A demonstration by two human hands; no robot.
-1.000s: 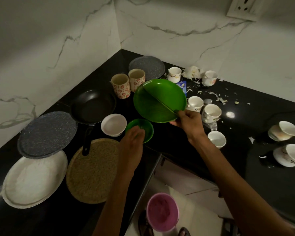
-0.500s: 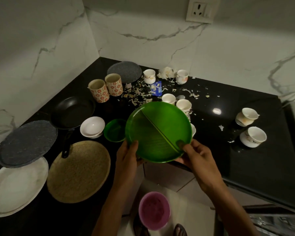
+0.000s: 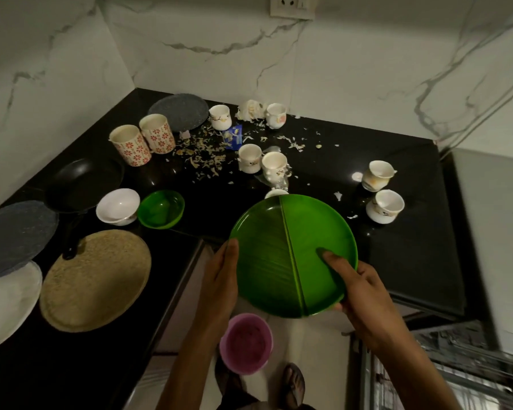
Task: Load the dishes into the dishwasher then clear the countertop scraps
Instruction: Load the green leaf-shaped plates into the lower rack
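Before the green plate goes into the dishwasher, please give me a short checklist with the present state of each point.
1. Plate held by both hands: ok. The right hand grips the green plate with its thumb on top; the left hand holds the opposite rim.
2. Plate off the counter: ok, it is lifted past the front edge.
3. Plate free of scraps: ok, its upper face looks bare; the underside is hidden.
4. Dishwasher rack open: ok, its wires show at lower right.
5. Free slot in the rack: cannot tell, too blurred.
6. Floor path: not ok, a pink tub stands below the plate.
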